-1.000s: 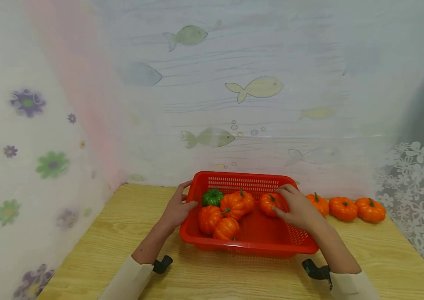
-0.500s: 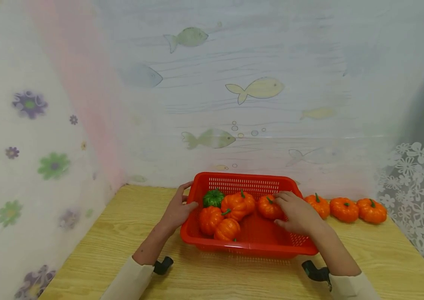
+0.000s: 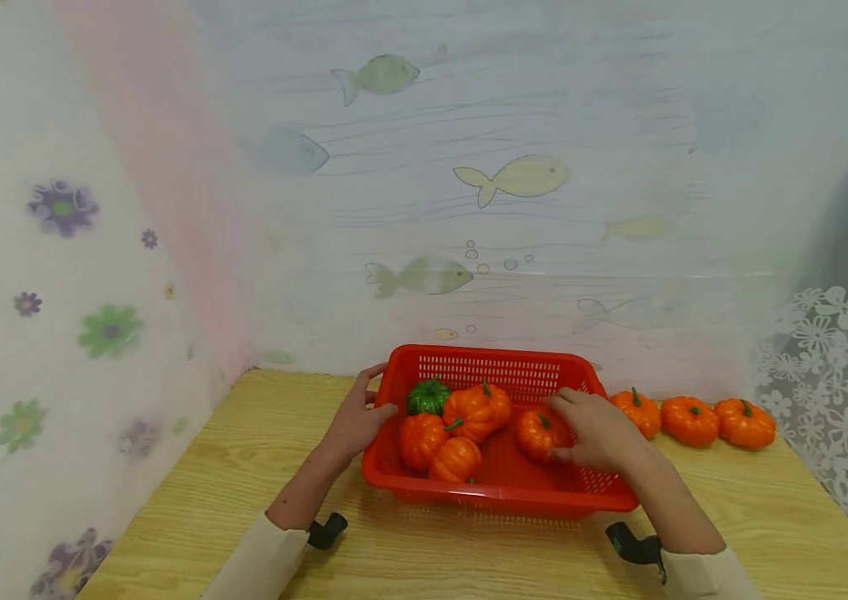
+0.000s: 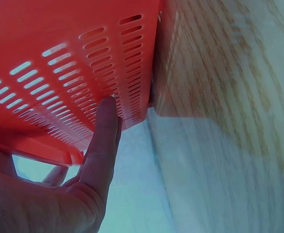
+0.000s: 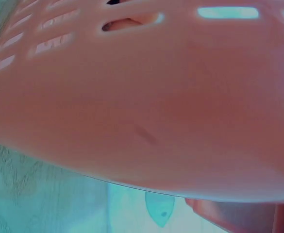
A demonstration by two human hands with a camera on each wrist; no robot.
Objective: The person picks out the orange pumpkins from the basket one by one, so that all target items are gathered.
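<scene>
A red plastic basket [image 3: 499, 492] with slotted walls stands on the table, holding several small pumpkins. My left hand [image 3: 356, 421] grips its left side, thumb over the rim; the left wrist view shows one finger [image 4: 103, 131] lying along the slotted outer wall. Inside, my right hand [image 3: 596, 429] holds an orange pumpkin [image 3: 539, 435] at its right side, thumb at the near edge and fingers at the far edge. In the left part of the basket lie a green pumpkin [image 3: 428, 397] and several orange pumpkins [image 3: 421, 442]. The right wrist view is mostly filled by the basket wall [image 5: 146, 107].
Right of the basket, three orange pumpkins [image 3: 689, 421] sit in a row on the wooden table [image 3: 243, 475]. A pale curtain [image 3: 393, 208] printed with fish hangs behind the table. Dark camera mounts [image 3: 632, 546] stick out from both wrists.
My right hand has come around the right-hand pumpkin, which has tilted and shifted slightly toward me. My left hand stays on the basket's left side.
</scene>
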